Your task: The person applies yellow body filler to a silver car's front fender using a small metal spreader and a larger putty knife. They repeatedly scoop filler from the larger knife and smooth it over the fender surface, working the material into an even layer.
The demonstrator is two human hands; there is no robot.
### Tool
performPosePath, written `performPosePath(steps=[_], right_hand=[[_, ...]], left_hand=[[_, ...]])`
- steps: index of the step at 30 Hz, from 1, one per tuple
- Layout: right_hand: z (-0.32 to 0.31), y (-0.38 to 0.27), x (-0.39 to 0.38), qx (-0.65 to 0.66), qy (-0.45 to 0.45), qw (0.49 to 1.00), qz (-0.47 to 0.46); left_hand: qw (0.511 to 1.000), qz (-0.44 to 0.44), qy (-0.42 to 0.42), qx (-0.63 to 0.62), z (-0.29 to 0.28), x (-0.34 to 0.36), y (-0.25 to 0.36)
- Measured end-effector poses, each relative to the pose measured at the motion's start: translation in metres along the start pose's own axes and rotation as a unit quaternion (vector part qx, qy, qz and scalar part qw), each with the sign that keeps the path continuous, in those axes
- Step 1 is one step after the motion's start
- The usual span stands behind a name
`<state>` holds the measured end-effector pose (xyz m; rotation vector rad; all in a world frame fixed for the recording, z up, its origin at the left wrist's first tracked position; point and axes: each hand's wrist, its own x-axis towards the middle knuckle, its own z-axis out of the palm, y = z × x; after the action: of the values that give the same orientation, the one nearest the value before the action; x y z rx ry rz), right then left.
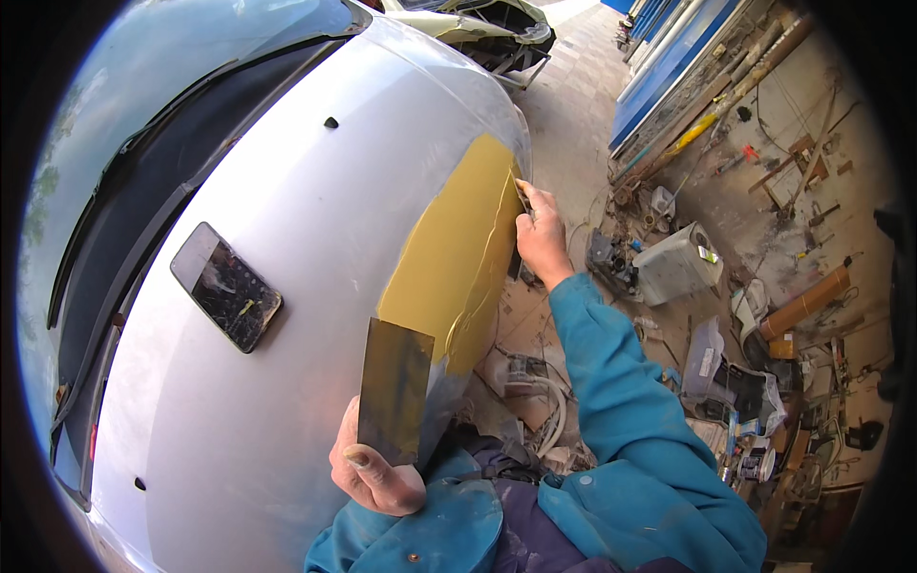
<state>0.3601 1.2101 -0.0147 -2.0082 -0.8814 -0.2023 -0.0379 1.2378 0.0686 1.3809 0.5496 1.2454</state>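
A broad patch of yellow body filler (447, 244) covers the front edge of a silver car hood (287, 205), with raised ridges along its outer side. My right hand (543, 232) is closed at the far end of the patch. It pinches a thin putty spreader (522, 199), seen almost edge-on and mostly hidden by the fingers. Closer to me, my left hand (374, 475) grips a dark rectangular metal plate (394, 392), smeared with yellowish residue. The thumb lies across its lower end, and the plate stands tilted above the hood near the patch's near end.
A smartphone (227, 286) with a dark, marked screen lies on the hood. The windshield wiper (95, 196) is beyond it. On the floor to the right are a whitish plastic canister (678, 265), hoses (552, 406) and scattered debris. Another car (487, 33) stands at the top.
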Motion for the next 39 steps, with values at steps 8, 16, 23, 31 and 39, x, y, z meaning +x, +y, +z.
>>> performPosePath(steps=[8, 16, 23, 31, 39], right_hand=[[-0.002, -0.014, -0.037, -0.01, -0.005, 0.998, -0.06], [-0.007, -0.035, -0.081, -0.019, 0.001, 0.995, -0.1], [-0.014, -0.064, -0.125, -0.017, -0.015, 0.995, -0.099], [-0.022, -0.099, -0.177, -0.034, -0.035, 0.991, -0.122], [-0.03, -0.125, -0.223, -0.014, -0.057, 0.986, -0.156]], left_hand=[[1.0, 0.007, -0.009, -0.004, 0.0, -0.001, 0.0], [1.0, 0.004, -0.007, -0.018, 0.001, -0.003, -0.001], [1.0, -0.007, -0.014, -0.016, 0.001, -0.004, 0.002], [1.0, -0.008, -0.013, -0.025, 0.001, -0.005, 0.003], [0.999, -0.02, -0.021, -0.02, 0.002, -0.004, 0.005]])
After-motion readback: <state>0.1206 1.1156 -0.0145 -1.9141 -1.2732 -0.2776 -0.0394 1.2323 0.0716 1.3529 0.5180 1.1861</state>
